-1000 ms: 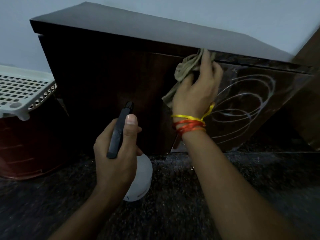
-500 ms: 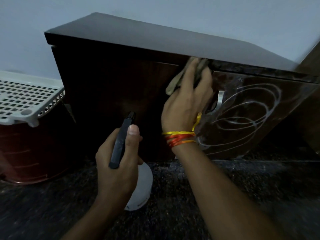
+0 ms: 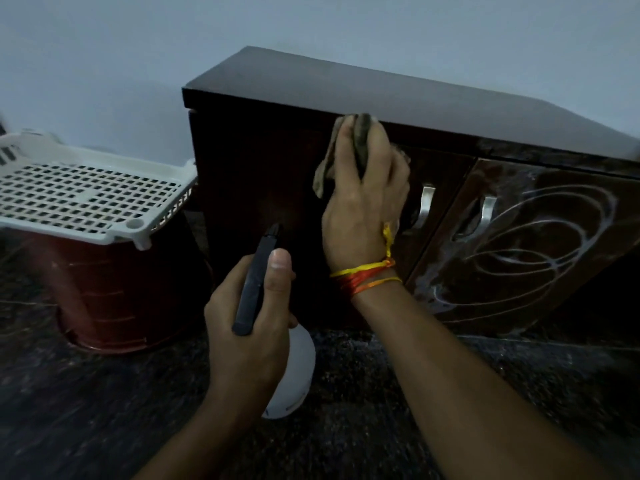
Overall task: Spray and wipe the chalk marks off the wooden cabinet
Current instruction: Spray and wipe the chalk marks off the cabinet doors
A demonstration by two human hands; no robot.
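Note:
A dark wooden cabinet [image 3: 263, 168] stands on the floor against a pale wall. White looping chalk marks [image 3: 540, 244] cover its right door. My right hand [image 3: 363, 209], with red and yellow threads at the wrist, presses a grey-green cloth [image 3: 332, 157] against the upper part of the left door, just under the top edge. My left hand [image 3: 249, 317] grips a spray bottle [image 3: 294, 379] with a white body and a black trigger head, its nozzle pointing at the left door.
Two metal handles [image 3: 426, 206] sit where the doors meet. A dark red tub [image 3: 114, 296] topped by a white perforated plastic tray [image 3: 86, 199] stands left of the cabinet. The floor [image 3: 104, 410] is dark and speckled.
My right hand and the cloth have slid left from beside the chalk marks onto the left door, uncovering both handles. The view has shifted left. The spray bottle stays held the same way.

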